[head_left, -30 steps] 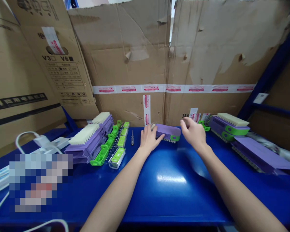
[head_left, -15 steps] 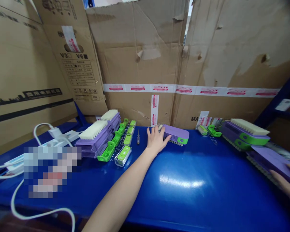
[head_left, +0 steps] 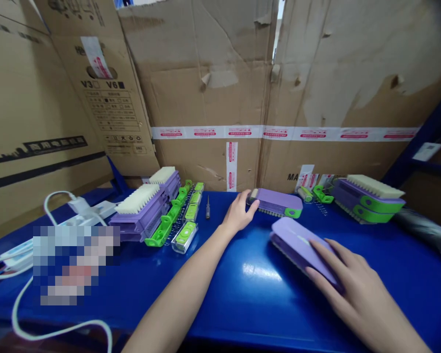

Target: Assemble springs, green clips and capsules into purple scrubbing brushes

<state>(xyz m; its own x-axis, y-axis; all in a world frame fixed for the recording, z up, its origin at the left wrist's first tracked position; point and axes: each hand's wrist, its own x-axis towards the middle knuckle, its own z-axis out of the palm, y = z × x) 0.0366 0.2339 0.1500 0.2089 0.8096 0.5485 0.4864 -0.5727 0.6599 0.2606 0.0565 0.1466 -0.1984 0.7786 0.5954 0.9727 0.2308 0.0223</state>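
Note:
My left hand [head_left: 240,212] reaches to the back of the table, thumb and fingers closed about the left end of a purple brush [head_left: 275,201] with a green end piece; its bristles face down. In my right hand [head_left: 349,274] is a second purple brush [head_left: 297,240], gripped from above with fingers and thumb along its sides. This one is tilted, smooth purple back up, bristles below, and its near end is hidden by my hand. It is held over the front right part of the blue table [head_left: 235,294].
Purple bodies with cream bristles [head_left: 137,198], green brackets [head_left: 159,233], springs, clear-and-green cases [head_left: 184,237] and a screwdriver [head_left: 208,208] lie left. Stacked brushes [head_left: 367,196] stand right, near a plastic bag [head_left: 426,233]. A power strip [head_left: 91,211] trails white cables. Cardboard [head_left: 206,98] walls the back.
My right hand has carried its brush from the far right edge in toward the middle. The brush at my left hand has shifted slightly right. The view has turned a little.

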